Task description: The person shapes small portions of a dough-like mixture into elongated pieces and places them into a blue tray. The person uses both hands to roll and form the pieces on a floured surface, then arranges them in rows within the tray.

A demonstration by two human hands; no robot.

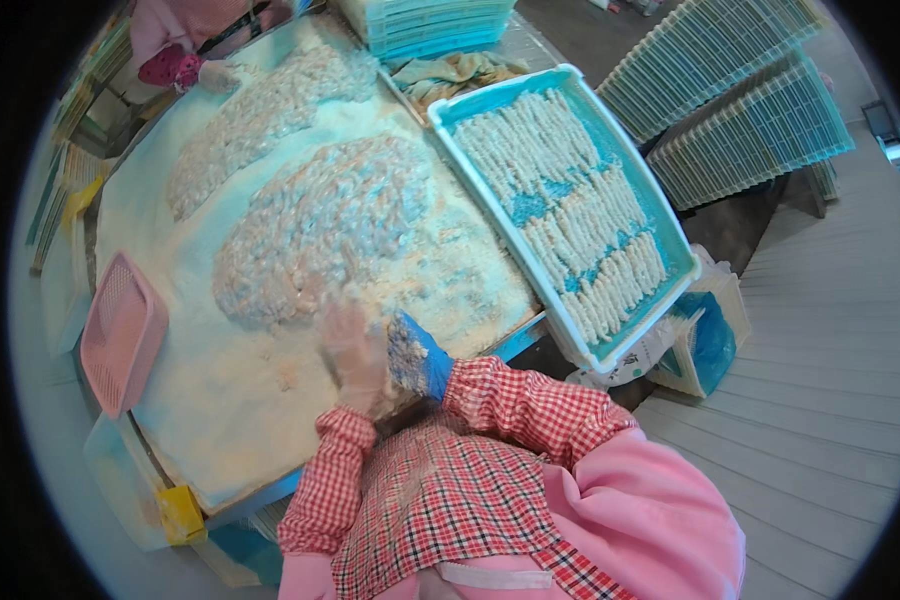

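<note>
My left hand, in a thin clear glove and blurred, is over the breading at the near edge of a heap of raw meat strips. Close beside it on the right is my right hand, in a blue glove caked with crumbs; whether it grips anything is hidden. Pale flour-like breading covers the work table around both hands. To the right, a turquoise plastic tray holds rows of coated strips. Another heap of strips lies farther back.
A pink plastic basket rests on the table's left edge. At the far left a co-worker's gloved hand touches the breading. Stacked trays and a crumpled cloth are at the back; more stacks stand right, above a lined bin.
</note>
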